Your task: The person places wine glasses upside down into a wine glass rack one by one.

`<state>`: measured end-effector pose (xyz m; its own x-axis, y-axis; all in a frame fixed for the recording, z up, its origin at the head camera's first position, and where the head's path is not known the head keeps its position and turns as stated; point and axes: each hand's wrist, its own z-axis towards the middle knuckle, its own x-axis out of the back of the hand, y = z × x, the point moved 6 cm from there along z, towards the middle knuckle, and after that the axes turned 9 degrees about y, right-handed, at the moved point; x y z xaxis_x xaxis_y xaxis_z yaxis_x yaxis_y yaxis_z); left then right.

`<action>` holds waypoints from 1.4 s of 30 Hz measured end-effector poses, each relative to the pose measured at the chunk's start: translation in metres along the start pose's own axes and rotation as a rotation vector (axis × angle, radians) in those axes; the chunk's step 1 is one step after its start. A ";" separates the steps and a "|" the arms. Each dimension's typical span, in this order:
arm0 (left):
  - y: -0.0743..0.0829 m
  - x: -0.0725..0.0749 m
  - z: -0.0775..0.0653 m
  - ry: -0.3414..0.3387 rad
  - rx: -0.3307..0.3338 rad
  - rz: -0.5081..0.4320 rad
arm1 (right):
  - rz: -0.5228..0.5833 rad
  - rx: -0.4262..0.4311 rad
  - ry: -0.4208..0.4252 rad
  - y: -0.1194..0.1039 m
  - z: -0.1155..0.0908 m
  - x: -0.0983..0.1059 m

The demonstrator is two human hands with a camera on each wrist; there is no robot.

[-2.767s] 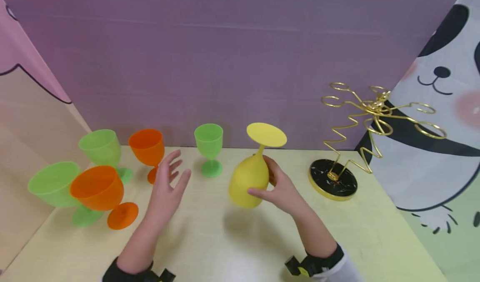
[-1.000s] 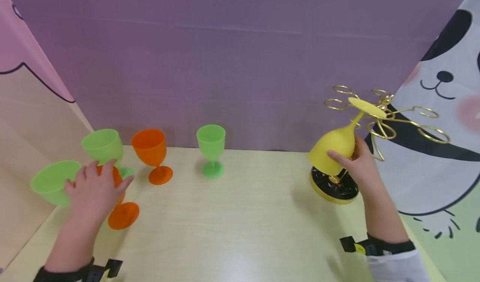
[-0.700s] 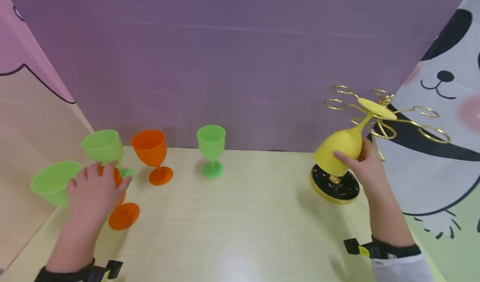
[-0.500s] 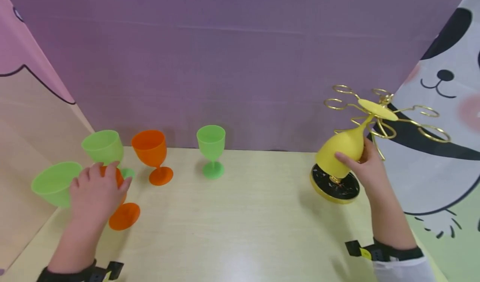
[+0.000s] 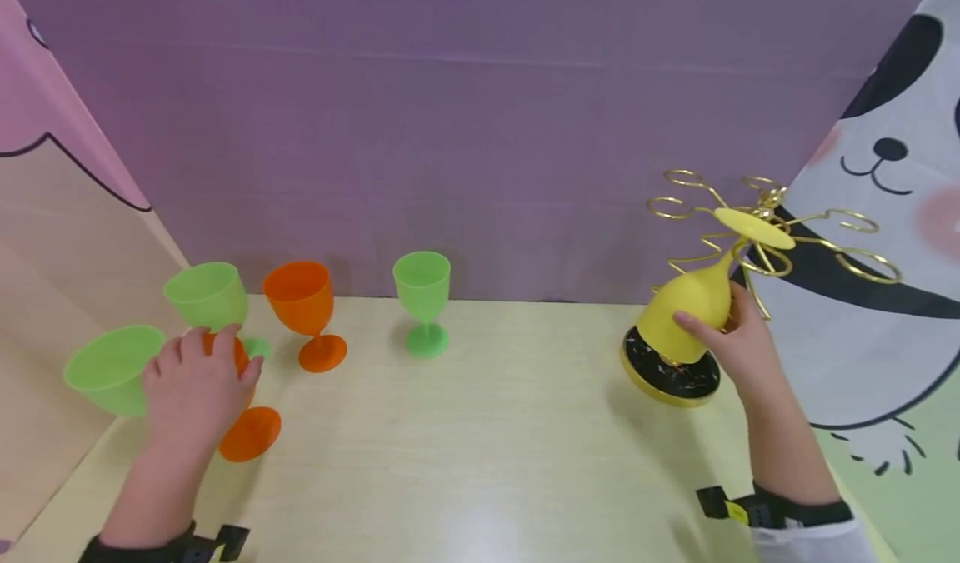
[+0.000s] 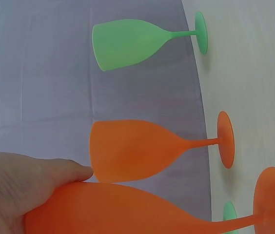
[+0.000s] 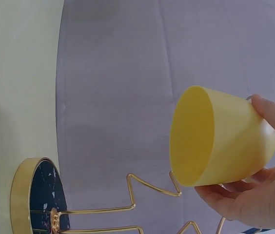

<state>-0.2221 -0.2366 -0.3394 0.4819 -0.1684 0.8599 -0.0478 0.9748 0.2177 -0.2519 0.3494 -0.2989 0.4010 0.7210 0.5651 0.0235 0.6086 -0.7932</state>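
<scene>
My right hand (image 5: 742, 338) grips a yellow goblet (image 5: 686, 313) by its bowl, upside down and a bit tilted. The goblet's foot is level with the looped arms of a gold wire glass rack (image 5: 690, 261), and its bowl overlaps the rack's round black base (image 5: 660, 376). In the right wrist view the goblet's open mouth (image 7: 192, 136) faces the base end of the rack. At the left, my left hand (image 5: 197, 388) is curled over the bowl of an orange goblet (image 6: 127, 209), whose foot (image 5: 251, 435) shows on the table. Its palm side is hidden in the head view.
Around my left hand stand two green goblets (image 5: 116, 370) and a second orange goblet (image 5: 300, 296). Another green goblet (image 5: 422, 284) is upright near the table's back edge. A purple cloth (image 5: 480, 130) hangs behind the table (image 5: 465, 430).
My right hand has carried the inverted yellow goblet rightward to the rack, then slightly lower and further right. My left hand has moved left and down onto the orange goblet.
</scene>
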 end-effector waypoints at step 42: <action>0.002 0.002 -0.002 0.024 -0.032 -0.002 | -0.092 0.008 0.059 0.028 -0.027 0.017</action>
<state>-0.2195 -0.2345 -0.3382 0.5028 -0.1677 0.8480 -0.0185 0.9787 0.2045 -0.2199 0.3701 -0.3179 0.4505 0.6411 0.6213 0.0561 0.6742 -0.7364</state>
